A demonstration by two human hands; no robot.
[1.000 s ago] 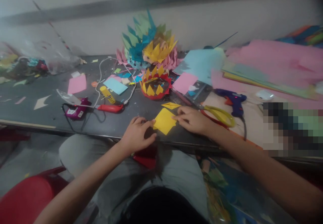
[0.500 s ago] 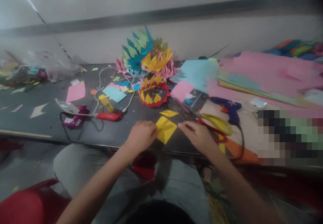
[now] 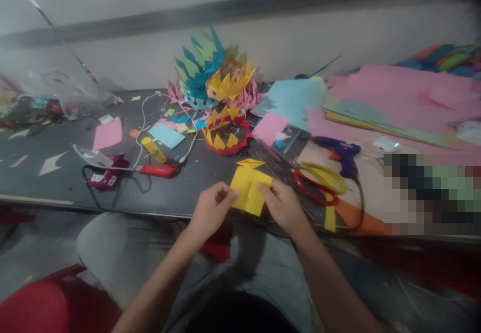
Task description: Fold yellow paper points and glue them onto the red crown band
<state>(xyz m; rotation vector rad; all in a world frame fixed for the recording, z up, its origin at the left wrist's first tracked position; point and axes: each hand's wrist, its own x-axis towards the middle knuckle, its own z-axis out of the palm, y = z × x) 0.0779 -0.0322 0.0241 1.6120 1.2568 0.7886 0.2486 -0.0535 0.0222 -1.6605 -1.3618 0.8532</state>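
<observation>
A square of yellow paper (image 3: 250,193) with a crease down its middle is held between my hands at the table's front edge. My left hand (image 3: 215,204) pinches its left side between thumb and fingers. On the opposite side, my right hand (image 3: 283,204) grips it, thumb on top. Just beyond the sheet lies a small folded yellow piece (image 3: 250,163), pointed at both ends. Farther back sits a red ring with yellow paper points (image 3: 226,131). Scissors (image 3: 319,183) with red and yellow handles rest right of my right hand.
A blue glue gun (image 3: 340,150) lies at right, its cable hanging toward the front edge. Pink sheets (image 3: 406,92) cover the back right. At left are a purple device (image 3: 107,173), a red-handled tool (image 3: 158,170) and a yellow glue stick (image 3: 153,148). Spiky paper pieces (image 3: 214,72) stand behind.
My right hand has come in from the right and taken the paper's right side. The yellow sheet has opened out wider and turned, showing its crease. The view has shifted slightly.
</observation>
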